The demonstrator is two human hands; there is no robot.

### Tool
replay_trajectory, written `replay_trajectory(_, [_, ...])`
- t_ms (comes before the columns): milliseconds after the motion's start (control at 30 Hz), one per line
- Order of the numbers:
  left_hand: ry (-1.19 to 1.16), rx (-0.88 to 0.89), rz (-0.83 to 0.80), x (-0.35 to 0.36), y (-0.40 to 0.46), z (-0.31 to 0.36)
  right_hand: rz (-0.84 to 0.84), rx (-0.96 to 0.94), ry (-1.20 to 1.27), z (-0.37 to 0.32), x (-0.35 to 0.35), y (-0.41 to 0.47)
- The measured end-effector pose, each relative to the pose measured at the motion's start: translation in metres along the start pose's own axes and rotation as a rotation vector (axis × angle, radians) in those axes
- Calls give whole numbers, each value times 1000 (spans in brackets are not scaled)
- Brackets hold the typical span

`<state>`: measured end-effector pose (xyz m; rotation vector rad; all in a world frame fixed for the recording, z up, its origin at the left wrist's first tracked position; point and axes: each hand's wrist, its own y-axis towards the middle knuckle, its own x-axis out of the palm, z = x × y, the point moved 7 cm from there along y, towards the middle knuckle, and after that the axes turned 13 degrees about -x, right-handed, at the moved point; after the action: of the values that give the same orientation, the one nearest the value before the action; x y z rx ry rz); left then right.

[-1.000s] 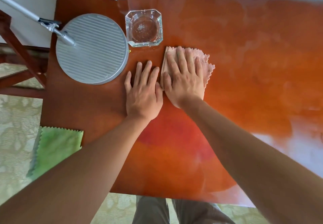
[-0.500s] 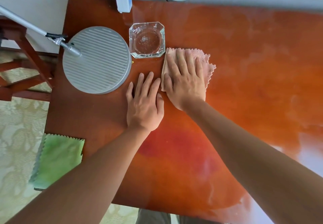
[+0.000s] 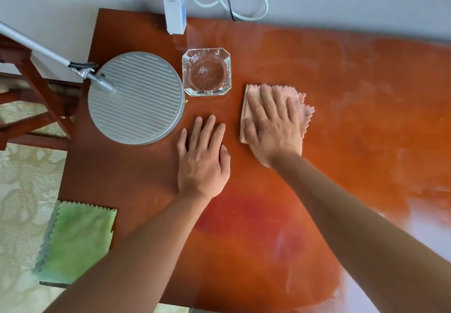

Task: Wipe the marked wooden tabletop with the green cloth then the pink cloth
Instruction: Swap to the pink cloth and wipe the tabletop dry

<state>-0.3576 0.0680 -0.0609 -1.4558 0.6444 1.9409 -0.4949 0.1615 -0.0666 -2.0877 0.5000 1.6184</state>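
Two flat, unclenched hands: right hand (image 3: pixel 273 127) on the pink cloth (image 3: pixel 301 107), left hand (image 3: pixel 202 156) on the tabletop (image 3: pixel 353 117).

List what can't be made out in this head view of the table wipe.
- Pink cloth: mostly covered by the right hand, so its underside and full shape are hidden.
- Green cloth: near corner hidden behind the left forearm.
- Tabletop: right side cut off by the frame edge; near right corner washed out by glare.
- White box: print too small to read.
- Left hand: palm down, underside unseen.
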Motion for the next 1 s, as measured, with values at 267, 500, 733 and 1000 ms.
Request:
replay_trajectory(267, [24, 8, 7, 1, 0, 0, -20, 0, -21, 24, -13, 86])
replay_trajectory(500, [45, 10, 8, 3, -2, -1, -18, -24, -25, 33, -23, 130])
replay_trajectory(733, [22, 28, 13, 3, -3, 2, 8, -27, -6, 31, -20, 98])
replay_trajectory(1000, [2, 21, -24, 3, -4, 0, -15, -38, 7, -18, 3, -11])
